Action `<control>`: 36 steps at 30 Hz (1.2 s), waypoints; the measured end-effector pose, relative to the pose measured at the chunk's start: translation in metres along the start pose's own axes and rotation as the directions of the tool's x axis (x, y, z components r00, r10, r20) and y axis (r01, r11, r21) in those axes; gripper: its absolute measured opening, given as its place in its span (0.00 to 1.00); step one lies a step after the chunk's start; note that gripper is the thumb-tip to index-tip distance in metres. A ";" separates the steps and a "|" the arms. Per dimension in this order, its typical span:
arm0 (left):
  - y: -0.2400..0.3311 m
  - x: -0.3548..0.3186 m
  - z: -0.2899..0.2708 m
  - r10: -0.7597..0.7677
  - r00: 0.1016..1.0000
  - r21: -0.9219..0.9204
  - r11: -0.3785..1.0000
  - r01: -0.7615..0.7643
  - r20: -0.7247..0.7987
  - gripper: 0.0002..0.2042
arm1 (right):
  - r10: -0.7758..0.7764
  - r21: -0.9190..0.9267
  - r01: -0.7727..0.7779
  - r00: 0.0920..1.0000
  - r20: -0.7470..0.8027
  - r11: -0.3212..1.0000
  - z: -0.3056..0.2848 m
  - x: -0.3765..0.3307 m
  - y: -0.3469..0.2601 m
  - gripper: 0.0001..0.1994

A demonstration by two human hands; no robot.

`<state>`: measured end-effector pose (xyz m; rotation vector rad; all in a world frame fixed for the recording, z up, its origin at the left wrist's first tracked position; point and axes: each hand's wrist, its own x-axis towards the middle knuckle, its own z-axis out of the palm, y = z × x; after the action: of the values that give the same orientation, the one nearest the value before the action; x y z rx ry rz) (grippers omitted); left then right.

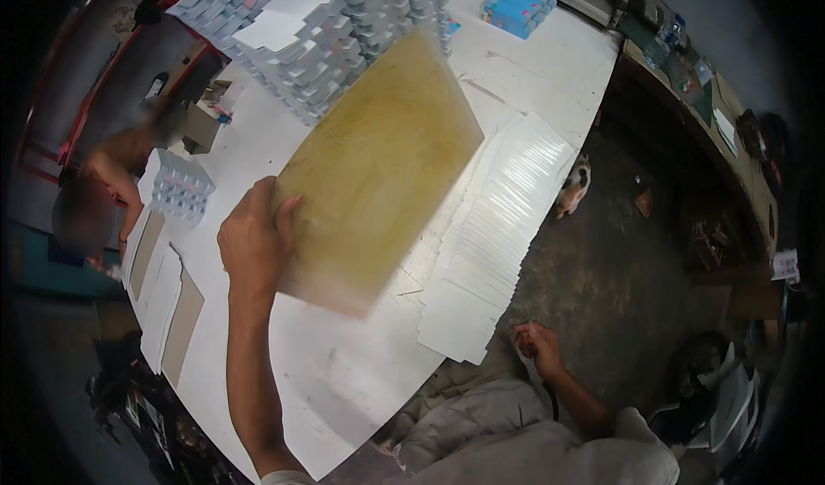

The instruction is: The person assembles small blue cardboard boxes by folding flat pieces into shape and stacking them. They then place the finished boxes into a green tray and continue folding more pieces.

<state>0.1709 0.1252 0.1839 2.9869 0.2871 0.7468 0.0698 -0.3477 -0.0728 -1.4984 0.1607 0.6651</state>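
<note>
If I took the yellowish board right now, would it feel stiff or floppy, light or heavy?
The yellowish board is probably stiff: gripped near one edge by the left hand, it shows no obvious sag. It's likely fairly light for its size, since the right hand isn't helping. Being flat, it seems unlikely to roll.

Yellow board [382, 163]: I read a smooth, mottled face with a dull sheen; from my remote station I cannot tell plastic from card. Fanned sheets [503, 227]: paper or thin card, glossy, streaked with light. White tabletop [344, 373]: smooth, faintly scuffed. Grey-blue stacks [305, 73]: matt, paper-like. Blue bundle [518, 9]: shiny, plastic-looking. Grey clothing [490, 416]: matt, creased cloth. Floor [593, 287]: dull, blotchy.
</note>
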 end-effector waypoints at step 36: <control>0.033 -0.252 -0.082 -0.257 0.966 -0.693 0.699 0.177 -0.012 0.20 | -0.784 0.442 0.699 0.620 0.018 0.562 0.265 0.161 -0.433 0.21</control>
<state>-0.0802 0.0447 0.1431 2.1610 0.2816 0.7723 0.3377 -0.0184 0.2490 -0.9389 -0.4874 0.0623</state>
